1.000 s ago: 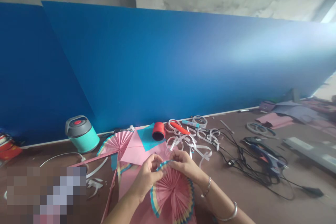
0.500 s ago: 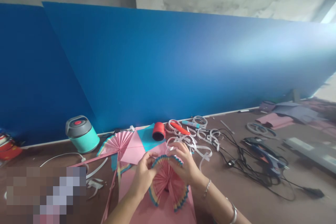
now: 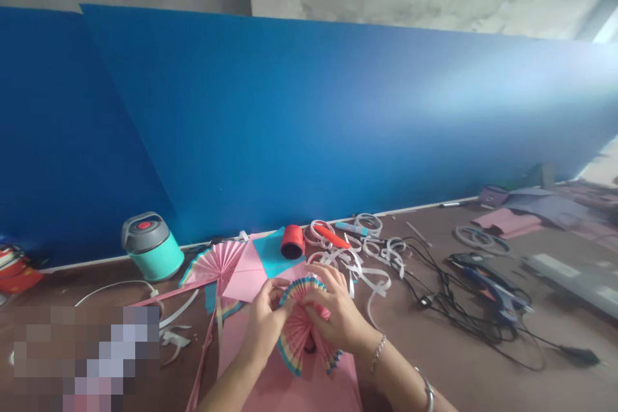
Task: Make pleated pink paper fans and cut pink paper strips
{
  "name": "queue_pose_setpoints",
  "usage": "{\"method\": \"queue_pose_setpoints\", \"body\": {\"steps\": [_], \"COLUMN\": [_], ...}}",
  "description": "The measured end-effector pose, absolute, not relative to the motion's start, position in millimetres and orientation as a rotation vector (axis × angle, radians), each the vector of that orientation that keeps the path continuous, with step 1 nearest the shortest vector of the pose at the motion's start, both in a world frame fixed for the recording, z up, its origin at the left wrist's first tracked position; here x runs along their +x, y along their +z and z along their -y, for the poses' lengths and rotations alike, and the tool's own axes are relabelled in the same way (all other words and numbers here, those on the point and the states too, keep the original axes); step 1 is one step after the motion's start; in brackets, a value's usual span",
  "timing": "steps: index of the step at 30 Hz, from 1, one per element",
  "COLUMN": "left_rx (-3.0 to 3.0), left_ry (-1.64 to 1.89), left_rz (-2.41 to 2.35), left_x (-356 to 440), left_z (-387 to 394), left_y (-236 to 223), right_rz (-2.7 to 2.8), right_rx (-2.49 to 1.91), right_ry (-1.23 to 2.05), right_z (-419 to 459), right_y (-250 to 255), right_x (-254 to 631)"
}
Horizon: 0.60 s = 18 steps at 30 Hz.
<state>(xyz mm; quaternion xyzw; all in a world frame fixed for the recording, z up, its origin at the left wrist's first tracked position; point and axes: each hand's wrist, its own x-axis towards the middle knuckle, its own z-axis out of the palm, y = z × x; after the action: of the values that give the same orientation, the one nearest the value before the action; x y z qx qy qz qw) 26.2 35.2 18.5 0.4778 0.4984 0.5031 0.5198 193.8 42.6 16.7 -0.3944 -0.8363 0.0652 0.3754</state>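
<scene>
Between my hands is a pleated paper fan (image 3: 295,329), pink with a blue and cream striped edge. My left hand (image 3: 266,312) grips its left side, thumb on the folds. My right hand (image 3: 334,309) is closed over the upper right part, its fingers covering some pleats. A gap shows at the fan's lower side, with a small dark spot near the middle. Under it lies a pink paper sheet (image 3: 290,393). Behind my left hand rests a second pleated pink fan (image 3: 219,261), beside pink paper (image 3: 244,273) and blue paper (image 3: 270,251).
A red roll (image 3: 292,241) stands behind my hands, near white paper strips (image 3: 360,270) and a red pen-like object (image 3: 332,236). A teal container (image 3: 157,257) is at left. Black cables (image 3: 444,296), a glue gun (image 3: 497,293) and a power strip (image 3: 574,280) lie right.
The fan has turned between my hands, and its lower gap looks different. My right hand has shifted further over the pleats. The things around have hardly moved.
</scene>
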Motion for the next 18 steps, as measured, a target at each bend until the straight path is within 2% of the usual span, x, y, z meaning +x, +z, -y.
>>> {"method": "queue_pose_setpoints", "body": {"steps": [18], "left_rx": [1.286], "left_ry": [1.178], "left_rz": [-1.21], "left_x": [25.6], "left_z": [-33.8], "left_y": [16.0], "right_rz": [2.117], "right_rx": [-1.061], "right_ry": [0.278], "right_z": [-44.5], "right_y": [12.2], "right_x": [192.1]}}
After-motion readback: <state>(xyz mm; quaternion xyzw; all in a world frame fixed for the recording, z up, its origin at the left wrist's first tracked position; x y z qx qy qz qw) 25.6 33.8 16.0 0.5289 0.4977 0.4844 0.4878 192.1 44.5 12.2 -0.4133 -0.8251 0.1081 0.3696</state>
